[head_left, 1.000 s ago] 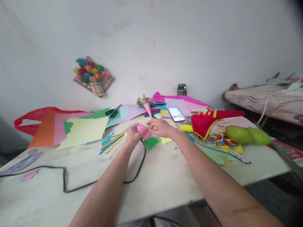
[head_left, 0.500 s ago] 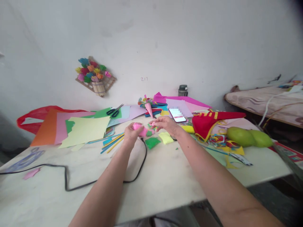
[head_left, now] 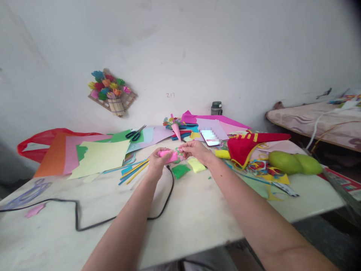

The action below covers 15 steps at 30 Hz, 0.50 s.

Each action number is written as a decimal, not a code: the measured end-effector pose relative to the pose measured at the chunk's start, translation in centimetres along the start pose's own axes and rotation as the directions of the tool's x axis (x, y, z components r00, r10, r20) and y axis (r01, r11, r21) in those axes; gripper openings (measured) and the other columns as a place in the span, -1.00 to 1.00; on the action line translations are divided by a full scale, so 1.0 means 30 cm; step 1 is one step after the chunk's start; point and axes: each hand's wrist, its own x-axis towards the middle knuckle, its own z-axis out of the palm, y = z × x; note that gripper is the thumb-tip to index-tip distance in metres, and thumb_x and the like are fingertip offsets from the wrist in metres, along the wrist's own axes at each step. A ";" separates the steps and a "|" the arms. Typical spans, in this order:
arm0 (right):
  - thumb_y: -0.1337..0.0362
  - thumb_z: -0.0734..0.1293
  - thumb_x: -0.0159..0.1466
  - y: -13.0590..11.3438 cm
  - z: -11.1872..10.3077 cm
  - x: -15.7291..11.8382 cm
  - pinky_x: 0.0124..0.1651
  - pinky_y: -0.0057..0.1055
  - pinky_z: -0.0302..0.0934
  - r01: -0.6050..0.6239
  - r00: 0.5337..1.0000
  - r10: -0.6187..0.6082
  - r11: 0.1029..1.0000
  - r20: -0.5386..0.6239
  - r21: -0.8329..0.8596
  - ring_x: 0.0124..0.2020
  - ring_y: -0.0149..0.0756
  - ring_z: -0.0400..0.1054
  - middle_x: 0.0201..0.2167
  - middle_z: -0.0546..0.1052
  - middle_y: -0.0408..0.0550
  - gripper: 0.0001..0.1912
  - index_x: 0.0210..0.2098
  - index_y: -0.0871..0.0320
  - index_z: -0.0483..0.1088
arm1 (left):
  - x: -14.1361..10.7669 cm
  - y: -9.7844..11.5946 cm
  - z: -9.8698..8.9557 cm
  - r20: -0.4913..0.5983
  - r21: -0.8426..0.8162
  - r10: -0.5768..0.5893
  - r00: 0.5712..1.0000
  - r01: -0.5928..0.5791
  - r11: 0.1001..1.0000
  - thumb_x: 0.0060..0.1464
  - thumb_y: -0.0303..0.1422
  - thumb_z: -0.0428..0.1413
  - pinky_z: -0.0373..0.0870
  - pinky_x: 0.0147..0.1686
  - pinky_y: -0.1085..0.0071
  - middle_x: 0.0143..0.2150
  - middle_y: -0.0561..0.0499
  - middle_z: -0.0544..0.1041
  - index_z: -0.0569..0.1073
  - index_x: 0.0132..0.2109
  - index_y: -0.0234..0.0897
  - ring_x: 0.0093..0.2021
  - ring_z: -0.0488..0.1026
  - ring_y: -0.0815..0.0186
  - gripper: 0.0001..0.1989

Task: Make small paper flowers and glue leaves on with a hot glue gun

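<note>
1. The pink packet (head_left: pixel 171 156) is being held over the middle of the tabletop (head_left: pixel 191 210) by the left hand (head_left: pixel 157 160). The fingers are being kept partly closed around its left end, with the thumb being laid along the near side, and its right end is being left exposed.

2. By the right hand (head_left: pixel 196 149), the fingertips are being brought nearly together, and a small pink piece (head_left: pixel 181 148) appears to be pinched between them. Whether it is being held apart from the packet or is being joined to it by a thin strand cannot be told.

3. The step in hand is being judged as small amounts of soft pink stuff being handled from the packet. For such a move, a steady left grip and a light, precise right pinch seem to be called for, without the packet being squeezed hard.

4. The pink packet is being positioned between the hands, touching the left one and lying just left of the right fingertips. Small green scraps (head_left: pixel 178 160) are being seen beside its right end.

5. On the near side, a green packet (head_left: pixel 180 171) and a pale yellow packet (head_left: pixel 196 165) are being left lying, neither being gripped. The phone (head_left: pixel 210 138) is being propped or laid beyond the right hand, and a pink cone (head_left: pixel 176 130) is being seen on the far side.
</note>
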 end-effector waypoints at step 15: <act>0.27 0.43 -0.11 -0.034 -0.131 0.005 -0.52 -0.48 0.26 0.158 0.947 -0.115 0.980 -0.301 0.121 -0.64 -0.49 0.28 -0.62 0.43 -0.14 -0.78 -0.49 0.25 0.38 | 0.054 0.016 0.096 -0.041 0.335 -0.012 0.999 0.025 0.942 -0.33 -0.12 0.19 0.25 -0.49 0.48 -0.50 0.01 0.47 0.45 -0.38 -0.31 -0.48 0.39 0.33 -0.63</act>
